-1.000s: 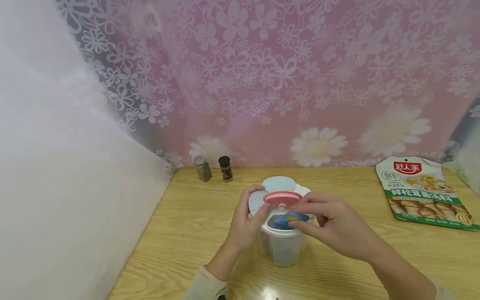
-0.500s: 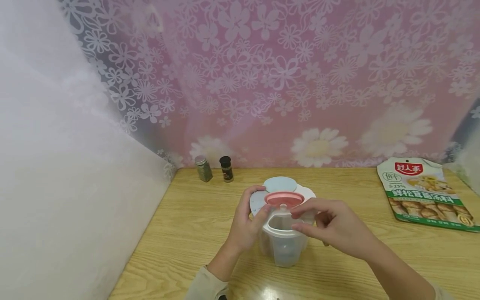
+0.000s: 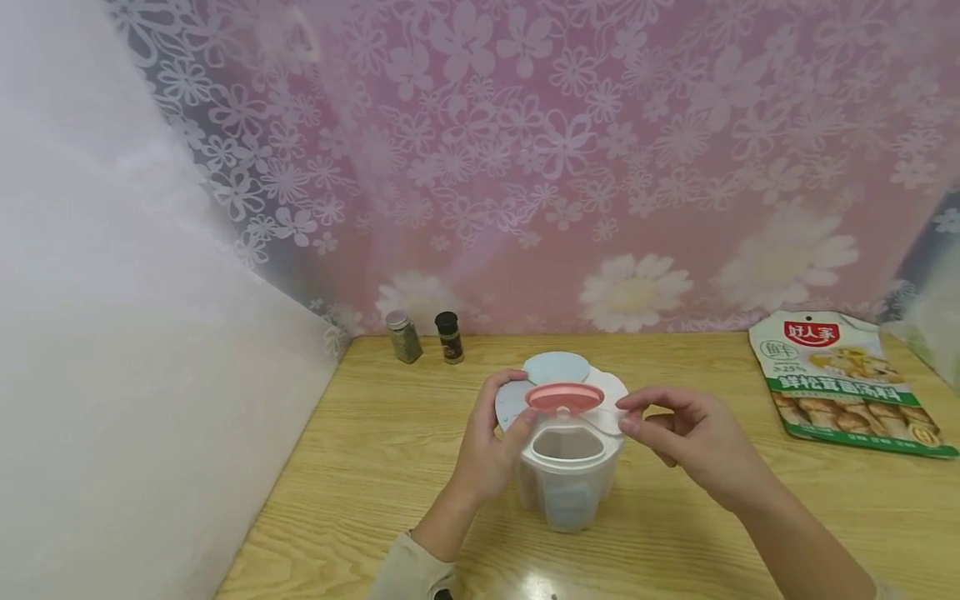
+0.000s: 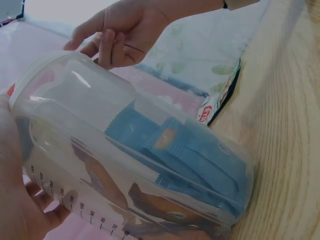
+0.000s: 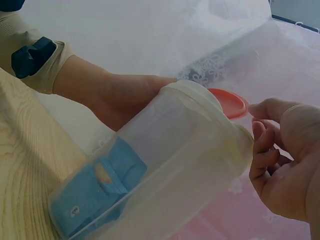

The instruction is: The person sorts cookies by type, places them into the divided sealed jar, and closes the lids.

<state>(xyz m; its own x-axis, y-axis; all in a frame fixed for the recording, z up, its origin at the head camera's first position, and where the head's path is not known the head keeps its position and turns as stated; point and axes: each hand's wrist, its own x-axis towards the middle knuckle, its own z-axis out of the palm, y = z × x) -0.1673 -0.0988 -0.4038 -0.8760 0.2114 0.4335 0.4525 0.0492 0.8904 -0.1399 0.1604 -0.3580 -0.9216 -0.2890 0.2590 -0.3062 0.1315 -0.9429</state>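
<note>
My left hand (image 3: 487,446) grips a translucent divided storage container (image 3: 573,492) by its lid, thumb over the top and fingers round the far left side. A red flap (image 3: 566,398) stands raised behind an uncovered opening; a light blue flap (image 3: 557,367) and a white flap (image 3: 606,410) are also on the lid. My right hand (image 3: 693,433) has its index finger and thumb at the lid's right edge; I cannot tell whether they pinch it. Blue packets (image 4: 185,155) lie in one compartment. Brown packets (image 4: 160,205) fill another, behind the printed measuring scale.
Two spice jars stand at the back left: a silver-capped green one (image 3: 405,337) and a black-capped one (image 3: 449,337). A green and white food pouch (image 3: 847,383) lies at the right. The wooden table (image 3: 360,467) meets a white wall at left and a floral backdrop behind.
A blue packet, in the right hand over the opening at first, has dropped into the container. The right hand has since moved right to the lid's edge. The left hand stays put.
</note>
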